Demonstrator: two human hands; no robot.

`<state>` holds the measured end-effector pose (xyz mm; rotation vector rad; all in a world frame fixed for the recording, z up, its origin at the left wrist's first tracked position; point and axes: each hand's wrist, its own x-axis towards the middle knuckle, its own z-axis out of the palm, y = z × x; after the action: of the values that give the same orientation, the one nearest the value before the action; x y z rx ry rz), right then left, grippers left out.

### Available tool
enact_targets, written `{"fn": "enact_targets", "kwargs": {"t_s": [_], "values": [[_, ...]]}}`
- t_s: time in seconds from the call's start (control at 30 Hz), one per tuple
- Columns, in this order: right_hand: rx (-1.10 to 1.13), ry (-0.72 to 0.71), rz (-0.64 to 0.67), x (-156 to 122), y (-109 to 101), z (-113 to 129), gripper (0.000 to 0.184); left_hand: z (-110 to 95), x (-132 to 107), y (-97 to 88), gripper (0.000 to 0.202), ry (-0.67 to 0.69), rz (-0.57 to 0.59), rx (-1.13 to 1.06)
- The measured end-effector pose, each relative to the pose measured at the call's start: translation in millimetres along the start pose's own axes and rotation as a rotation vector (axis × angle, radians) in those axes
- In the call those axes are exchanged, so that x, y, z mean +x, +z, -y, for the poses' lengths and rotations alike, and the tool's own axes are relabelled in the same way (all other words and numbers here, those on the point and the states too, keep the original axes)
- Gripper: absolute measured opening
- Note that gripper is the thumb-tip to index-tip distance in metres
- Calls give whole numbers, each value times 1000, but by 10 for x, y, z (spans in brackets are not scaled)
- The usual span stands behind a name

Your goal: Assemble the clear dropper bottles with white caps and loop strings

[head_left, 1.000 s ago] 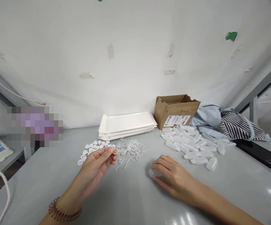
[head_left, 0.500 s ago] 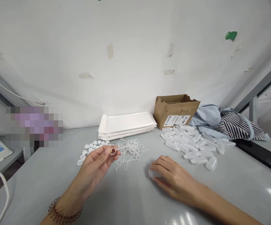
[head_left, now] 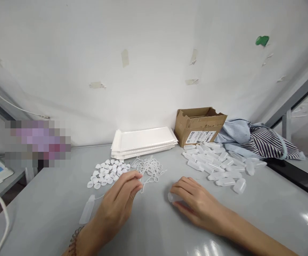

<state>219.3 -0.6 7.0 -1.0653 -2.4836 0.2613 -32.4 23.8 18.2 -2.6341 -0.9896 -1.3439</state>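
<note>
My right hand (head_left: 190,195) rests on the table, closed around a small translucent plastic bottle (head_left: 172,197); only its round end shows. My left hand (head_left: 122,195) is turned back-up with the fingers bent and their tips together, beside a tangle of thin white ring straps (head_left: 150,169). Whatever lies between those fingertips is hidden. Next to my left wrist is another translucent bottle (head_left: 87,210), with a thin strap running from its neck behind the hand. Small white caps (head_left: 107,170) lie spread out beyond my left hand.
Many loose translucent bottles (head_left: 214,161) are heaped at the right. Behind stand a stack of white padded envelopes (head_left: 144,140) and an open cardboard box (head_left: 196,128). Bundled striped cloth (head_left: 268,142) lies at the back right, near a black strip (head_left: 298,179). A white cable (head_left: 6,213) hangs at the left.
My left hand has rolled over and come nearer, so the ring it pinched is out of sight. The bottle by its wrist now shows. My right hand stays put.
</note>
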Motion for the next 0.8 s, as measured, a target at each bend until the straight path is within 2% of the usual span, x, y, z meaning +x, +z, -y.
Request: {"fn": "enact_targets", "kwargs": {"t_s": [0.1, 0.43, 0.67, 0.8], "values": [[7, -4, -8, 6, 0, -3, 16, -16, -9, 4, 20, 105, -39, 8], [54, -29, -67, 8, -5, 8, 17, -45, -36, 9, 17, 94, -10, -60], [113, 2, -70, 3, -21, 42, 19, -98, -49, 80, 18, 36, 49, -188], [178, 61, -52, -26, -26, 81, 21, -179, -48, 164, 18, -68, 64, -339]]}}
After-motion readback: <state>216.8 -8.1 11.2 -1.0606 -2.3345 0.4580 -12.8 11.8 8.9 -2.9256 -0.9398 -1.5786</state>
